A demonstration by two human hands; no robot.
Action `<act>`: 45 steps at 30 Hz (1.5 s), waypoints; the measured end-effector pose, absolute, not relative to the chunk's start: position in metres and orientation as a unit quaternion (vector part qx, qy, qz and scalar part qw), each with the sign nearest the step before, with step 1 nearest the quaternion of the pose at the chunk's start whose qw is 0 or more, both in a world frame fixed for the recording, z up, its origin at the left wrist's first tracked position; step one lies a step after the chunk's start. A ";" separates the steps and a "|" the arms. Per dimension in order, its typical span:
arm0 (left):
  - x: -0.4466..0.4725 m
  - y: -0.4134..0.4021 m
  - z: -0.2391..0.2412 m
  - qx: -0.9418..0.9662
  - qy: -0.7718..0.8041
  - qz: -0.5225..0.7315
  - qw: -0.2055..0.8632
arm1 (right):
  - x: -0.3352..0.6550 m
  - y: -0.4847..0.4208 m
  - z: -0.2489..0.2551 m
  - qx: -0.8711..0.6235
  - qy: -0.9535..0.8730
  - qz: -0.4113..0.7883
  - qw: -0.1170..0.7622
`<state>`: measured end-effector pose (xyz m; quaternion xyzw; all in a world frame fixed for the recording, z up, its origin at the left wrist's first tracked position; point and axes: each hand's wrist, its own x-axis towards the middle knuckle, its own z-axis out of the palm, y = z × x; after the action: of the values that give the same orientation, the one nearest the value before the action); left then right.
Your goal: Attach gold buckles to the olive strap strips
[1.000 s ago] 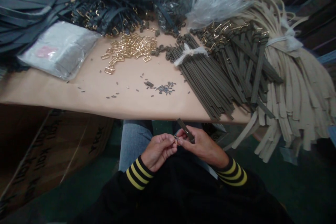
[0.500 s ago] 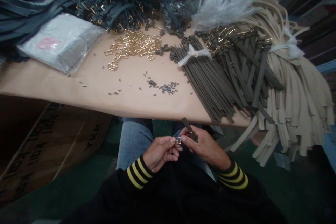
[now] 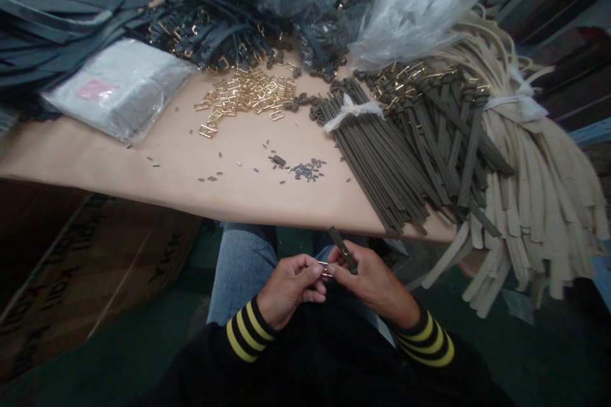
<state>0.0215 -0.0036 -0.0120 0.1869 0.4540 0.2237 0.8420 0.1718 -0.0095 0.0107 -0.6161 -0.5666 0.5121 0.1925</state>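
Observation:
Over my lap, just below the table edge, my two hands meet at a small gold buckle. My left hand pinches the buckle's left side between thumb and fingertips. My right hand has its thumb at the buckle's right side and also grips a short olive strap that has a small hole. The strap sticks up and to the left from the fingers. Fingertips cover part of the buckle, and whether the strap passes through it I cannot tell.
On the table lie a pile of gold buckles, small metal pieces, a tied bundle of olive straps, beige straps, dark straps and a plastic-wrapped packet. A cardboard box stands at lower left.
The view has tilted slightly, so the table and hands appear a little lower. The buckle has turned between my fingers, and my left fingers have shifted on it. Both hands keep their hold.

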 end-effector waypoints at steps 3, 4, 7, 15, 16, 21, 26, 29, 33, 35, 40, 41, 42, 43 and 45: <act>0.021 -0.003 -0.010 0.190 0.460 0.223 0.838 | 0.174 -0.012 0.013 -0.610 -0.560 0.528 0.189; 0.021 -0.002 -0.010 0.189 0.459 0.224 0.839 | 0.176 -0.013 0.014 -0.609 -0.552 0.536 0.192; 0.019 -0.001 -0.009 0.183 0.457 0.234 0.838 | 0.182 -0.019 0.014 -0.609 -0.532 0.552 0.205; 0.018 0.001 -0.010 0.194 0.453 0.247 0.834 | 0.193 -0.031 0.006 -0.563 -0.529 0.612 0.166; 0.018 0.001 -0.010 0.196 0.453 0.248 0.833 | 0.193 -0.031 0.006 -0.559 -0.522 0.623 0.166; 0.018 0.000 -0.010 0.206 0.461 0.249 0.827 | 0.198 -0.029 0.006 -0.525 -0.511 0.661 0.159; 0.019 -0.002 -0.012 0.195 0.456 0.224 0.839 | 0.200 -0.030 -0.001 -0.500 -0.511 0.681 0.156; 0.019 -0.003 -0.014 0.176 0.445 0.207 0.853 | 0.201 -0.030 -0.006 -0.484 -0.515 0.691 0.153; 0.022 -0.004 -0.015 0.200 0.445 0.206 0.848 | 0.200 -0.029 -0.010 -0.476 -0.521 0.691 0.156; 0.023 -0.004 -0.015 0.235 0.454 0.213 0.833 | 0.199 -0.030 -0.011 -0.478 -0.523 0.686 0.165; 0.023 -0.006 -0.016 0.306 0.442 0.189 0.822 | 0.198 -0.031 -0.014 -0.459 -0.523 0.700 0.161; 0.022 -0.007 -0.016 0.320 0.443 0.183 0.817 | 0.198 -0.031 -0.014 -0.462 -0.521 0.700 0.162; 0.022 -0.007 -0.017 0.339 0.447 0.176 0.809 | 0.197 -0.031 -0.014 -0.467 -0.517 0.698 0.166; 0.022 -0.007 -0.017 0.363 0.452 0.167 0.798 | 0.197 -0.030 -0.014 -0.472 -0.513 0.696 0.171; 0.023 -0.008 -0.018 0.422 0.459 0.147 0.768 | 0.194 -0.029 -0.013 -0.479 -0.510 0.692 0.180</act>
<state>0.0225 -0.0076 -0.0180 0.4219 0.4586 0.1468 0.7682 0.1943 -0.0288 -0.0126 -0.4787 -0.5096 0.6921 0.1796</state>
